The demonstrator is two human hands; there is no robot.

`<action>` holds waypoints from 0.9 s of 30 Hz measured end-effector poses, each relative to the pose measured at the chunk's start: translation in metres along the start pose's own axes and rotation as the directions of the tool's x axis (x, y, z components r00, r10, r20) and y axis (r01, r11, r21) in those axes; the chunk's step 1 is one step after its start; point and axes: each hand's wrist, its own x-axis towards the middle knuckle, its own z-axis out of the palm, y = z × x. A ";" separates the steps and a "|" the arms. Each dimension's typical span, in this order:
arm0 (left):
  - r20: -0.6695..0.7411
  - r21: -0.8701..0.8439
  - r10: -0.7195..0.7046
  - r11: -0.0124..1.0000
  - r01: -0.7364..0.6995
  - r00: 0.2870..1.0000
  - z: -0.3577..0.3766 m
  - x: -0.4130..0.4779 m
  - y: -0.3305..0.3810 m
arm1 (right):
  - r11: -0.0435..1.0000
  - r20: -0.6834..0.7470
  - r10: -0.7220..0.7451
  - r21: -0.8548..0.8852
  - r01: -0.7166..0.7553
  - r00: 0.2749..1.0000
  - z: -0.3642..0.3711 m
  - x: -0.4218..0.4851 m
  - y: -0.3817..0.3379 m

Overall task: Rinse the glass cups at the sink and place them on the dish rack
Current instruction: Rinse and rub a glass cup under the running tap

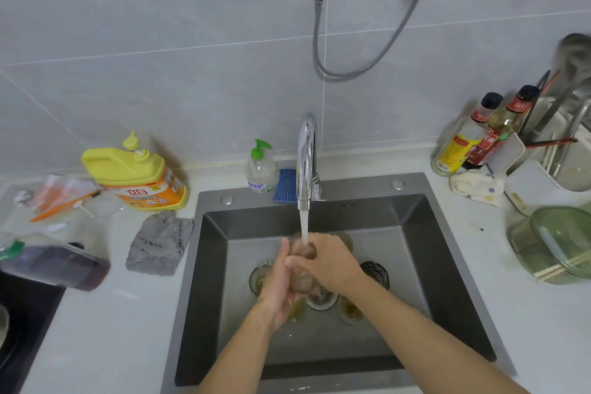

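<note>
Gray wall tiles rise behind a dark sink, where water runs from the tap. Both hands hold one glass cup under the water. The left hand wraps its side and the right hand curls over its top. The cup seems to point from 6 to 12 o'clock, mouth up. More cups sit by the drain. The dish rack is at 2 o'clock, nearer the right hand, past the sink edge, with a green bowl close by.
</note>
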 end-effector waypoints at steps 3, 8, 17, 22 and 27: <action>-0.041 -0.126 -0.078 0.989 0.072 0.996 -0.008 0.003 0.004 | 1.000 0.061 -0.004 0.030 0.002 0.998 -0.006 -0.002 0.013; -0.003 -0.067 -0.136 0.989 0.135 0.991 -0.006 -0.003 0.005 | 0.975 -0.074 0.181 0.145 -0.169 0.981 0.002 0.004 0.023; -0.250 0.154 -0.027 0.986 0.067 0.968 -0.014 0.009 0.014 | 0.956 0.021 0.288 0.041 -0.289 0.957 -0.006 0.017 0.037; -0.348 0.778 0.310 0.622 0.088 0.885 -0.020 -0.004 0.033 | 0.966 -0.068 0.259 0.020 -0.258 0.964 -0.026 0.040 0.037; -0.306 0.845 0.387 0.531 0.061 0.870 -0.026 -0.008 0.046 | 0.972 -0.076 0.231 -0.023 -0.233 0.970 -0.038 0.062 0.024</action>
